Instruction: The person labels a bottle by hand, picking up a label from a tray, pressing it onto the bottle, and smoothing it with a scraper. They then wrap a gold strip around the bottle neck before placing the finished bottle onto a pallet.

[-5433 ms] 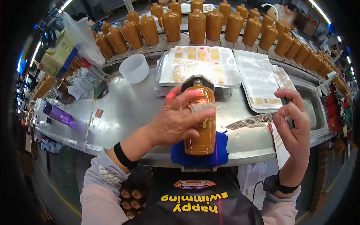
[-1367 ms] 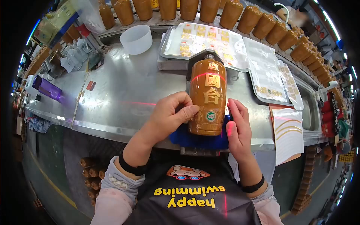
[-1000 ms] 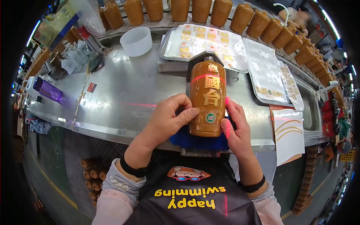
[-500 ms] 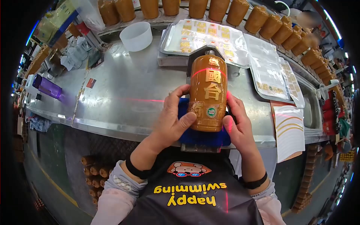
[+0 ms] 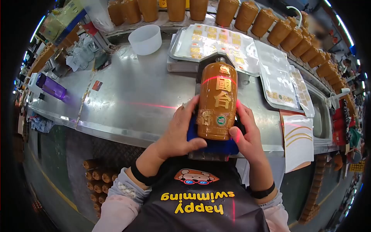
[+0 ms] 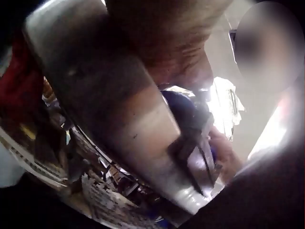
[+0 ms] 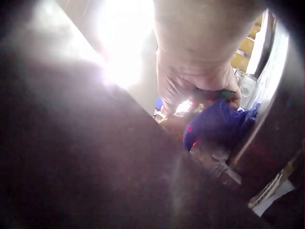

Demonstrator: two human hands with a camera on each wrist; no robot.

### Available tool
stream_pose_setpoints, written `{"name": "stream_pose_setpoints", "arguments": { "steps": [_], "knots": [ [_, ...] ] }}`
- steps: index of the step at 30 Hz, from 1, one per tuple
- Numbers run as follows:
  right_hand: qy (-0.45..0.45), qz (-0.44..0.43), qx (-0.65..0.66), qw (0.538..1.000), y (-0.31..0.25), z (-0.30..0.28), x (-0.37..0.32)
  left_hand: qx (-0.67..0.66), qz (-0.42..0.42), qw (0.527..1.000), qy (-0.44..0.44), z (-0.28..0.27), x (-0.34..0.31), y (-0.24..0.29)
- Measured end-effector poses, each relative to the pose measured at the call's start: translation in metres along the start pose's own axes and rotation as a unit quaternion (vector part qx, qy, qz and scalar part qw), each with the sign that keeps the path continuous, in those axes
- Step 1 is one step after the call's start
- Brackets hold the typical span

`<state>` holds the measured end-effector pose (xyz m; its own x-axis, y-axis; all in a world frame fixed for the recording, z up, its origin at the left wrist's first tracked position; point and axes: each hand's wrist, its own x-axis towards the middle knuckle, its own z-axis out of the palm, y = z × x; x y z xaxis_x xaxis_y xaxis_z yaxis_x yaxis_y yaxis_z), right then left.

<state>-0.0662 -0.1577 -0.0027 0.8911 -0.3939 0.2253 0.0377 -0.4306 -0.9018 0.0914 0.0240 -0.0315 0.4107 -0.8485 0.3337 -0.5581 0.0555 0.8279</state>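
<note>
A brown ceramic bottle (image 5: 216, 102) with gold characters lies neck-away on a blue cloth (image 5: 210, 146) at the near edge of the steel table (image 5: 135, 92). A red laser line crosses the bottle's shoulder. My left hand (image 5: 181, 131) grips the bottle's lower left side, thumb under its base on the cloth. My right hand (image 5: 245, 133) grips the lower right side. In the left wrist view the blue cloth (image 6: 186, 109) shows past the table edge. In the right wrist view my right hand (image 7: 200, 71) sits above the blue cloth (image 7: 219, 121); the bottle is hidden there.
A white bowl (image 5: 145, 39) stands at the back left. A tray of gold labels (image 5: 216, 42) and clear label sheets (image 5: 276, 77) lie behind the bottle. A row of brown bottles (image 5: 232, 13) lines the far edge. A purple bottle (image 5: 52, 86) lies left, a gold-striped white sheet (image 5: 298, 141) right.
Earlier my right hand held a label strip and my left pressed the bottle's front. Over the last second both hands have slid down round the bottle's lower sides.
</note>
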Motion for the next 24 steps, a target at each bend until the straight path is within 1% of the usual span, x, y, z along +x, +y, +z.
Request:
{"name": "stream_pose_setpoints", "arguments": {
  "steps": [1,2,5,6,9,10,11,12,13,14,15,16,19,22,24],
  "knots": [
    [0.009,-0.003,0.019,1.0,0.004,0.001,-0.001,0.089,0.016,0.996,-0.026,-0.003,-0.004,0.001],
    [0.017,-0.004,0.037,0.999,0.006,0.001,-0.002,0.089,0.014,0.996,-0.012,-0.002,-0.004,0.002],
    [0.041,-0.099,-0.122,0.987,-0.003,-0.005,-0.008,0.234,0.062,0.97,-0.002,-0.012,-0.002,0.005],
    [0.034,-0.113,-0.157,0.98,-0.009,-0.006,-0.011,0.264,0.077,0.961,0.005,-0.014,-0.002,0.011],
    [-0.001,-0.132,-0.203,0.97,-0.015,0.0,-0.017,0.235,0.061,0.97,0.014,-0.021,0.004,0.028],
    [0.004,-0.126,-0.209,0.97,-0.017,0.003,-0.017,0.095,0.036,0.994,0.039,-0.016,0.005,0.022],
    [0.003,-0.143,-0.235,0.961,-0.015,0.004,-0.016,-0.047,0.01,0.997,0.062,-0.007,0.006,0.011],
    [0.002,-0.162,-0.262,0.951,-0.009,0.006,-0.016,-0.187,-0.014,0.979,0.084,0.0,0.007,0.005],
    [-0.003,-0.178,-0.288,0.941,-0.006,0.006,-0.016,-0.194,-0.031,0.976,0.097,0.006,0.009,0.003],
    [0.019,-0.139,-0.218,0.966,-0.012,0.012,-0.017,-0.199,-0.049,0.972,0.11,0.011,0.013,0.004],
    [0.02,-0.137,-0.22,0.966,-0.013,0.012,-0.016,-0.205,-0.067,0.969,0.123,0.015,0.016,0.004],
    [0.022,-0.134,-0.223,0.965,-0.013,0.022,-0.011,-0.166,-0.063,0.976,0.129,0.01,0.017,-0.003],
    [0.026,-0.133,-0.224,0.965,-0.014,0.023,-0.01,-0.14,-0.071,0.979,0.132,0.009,0.019,-0.003],
    [0.026,-0.131,-0.224,0.965,-0.015,0.024,-0.01,-0.145,-0.071,0.977,0.137,0.01,0.018,-0.003],
    [0.025,-0.133,-0.226,0.965,-0.015,0.025,-0.01,-0.182,-0.07,0.97,0.147,0.012,0.016,-0.004]
  ]
}}
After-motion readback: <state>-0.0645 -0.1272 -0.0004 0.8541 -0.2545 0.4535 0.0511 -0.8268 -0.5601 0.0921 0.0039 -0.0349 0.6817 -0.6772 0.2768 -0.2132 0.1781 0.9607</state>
